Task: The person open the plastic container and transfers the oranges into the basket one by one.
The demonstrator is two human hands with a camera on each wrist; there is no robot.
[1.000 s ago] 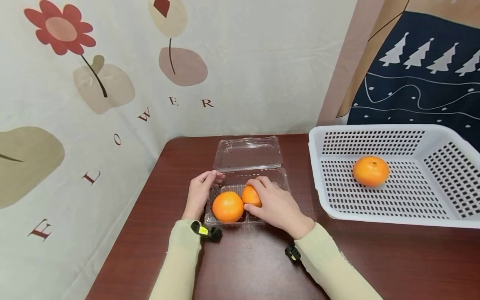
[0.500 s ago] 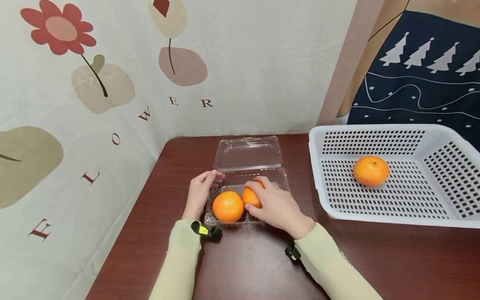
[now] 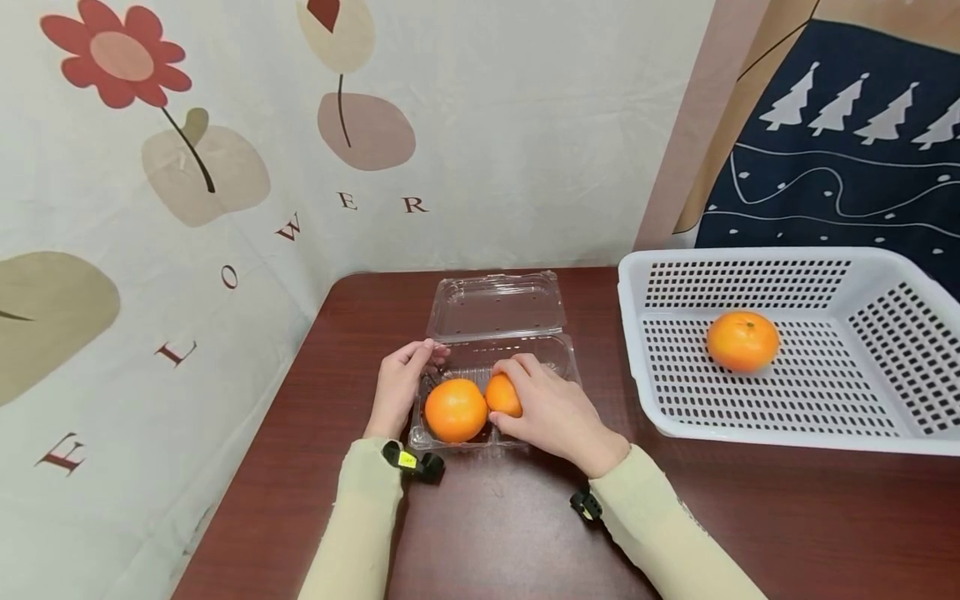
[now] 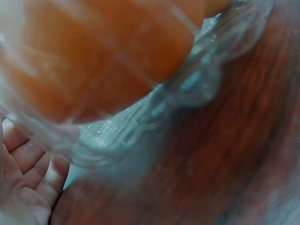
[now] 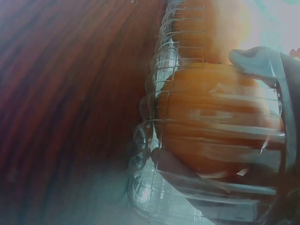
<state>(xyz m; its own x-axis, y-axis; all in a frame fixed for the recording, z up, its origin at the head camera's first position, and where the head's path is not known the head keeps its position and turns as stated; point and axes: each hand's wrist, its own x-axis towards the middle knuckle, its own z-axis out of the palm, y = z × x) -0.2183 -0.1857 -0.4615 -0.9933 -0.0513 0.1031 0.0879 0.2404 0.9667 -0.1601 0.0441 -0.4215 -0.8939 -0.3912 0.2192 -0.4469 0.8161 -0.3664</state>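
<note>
A clear plastic clamshell box (image 3: pixel 491 446) lies on the table with its lid folded back. In its left half sits a whole orange (image 3: pixel 455 410). My right hand (image 3: pixel 551 408) reaches into the right half and grips a second orange (image 3: pixel 503 395), fingers over the top and thumb at the near side. Through the ribbed wall in the right wrist view, this orange (image 5: pixel 211 117) shows between the fingers. At the box's back left, my left hand (image 3: pixel 397 387) holds the side wall near the rim. The left wrist view shows its curled fingers (image 4: pixel 35 164) against the plastic.
On the right stands a white perforated basket (image 3: pixel 637 358) with one orange (image 3: pixel 742 342) inside. The transparent lid (image 3: pixel 497 307) lies flat behind the box. A printed cloth (image 3: pixel 525 167) hangs along the table's back and left edges.
My right fingers have shifted slightly over the orange in the box. The left orange sits marginally further back. My left hand stays at the same spot.
</note>
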